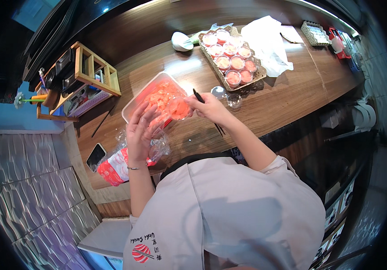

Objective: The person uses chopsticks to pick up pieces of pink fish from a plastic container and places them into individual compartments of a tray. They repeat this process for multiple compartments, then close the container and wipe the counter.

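My right hand (210, 109) grips a small clear plastic cup (178, 109) filled with orange-pink slices that look like pickled ginger. A pair of black chopsticks (197, 95) is tucked in the same hand, thin ends pointing back toward me. My left hand (140, 131) is held up beside the cup with fingers stretched and apart; whether a fingertip touches the cup I cannot tell. Under both hands sits a translucent rectangular tub (132, 101) heaped with the same orange-pink slices (159, 95).
A woven basket (260, 74) holds several filled, lidded cups. Nearer lie clear lids or cups (234, 101), with white bowls (182, 42) behind left and a white plastic bag (270, 45) behind right. At left are a red-and-white package (114, 168), a phone (96, 156) and a wooden rack (99, 67).
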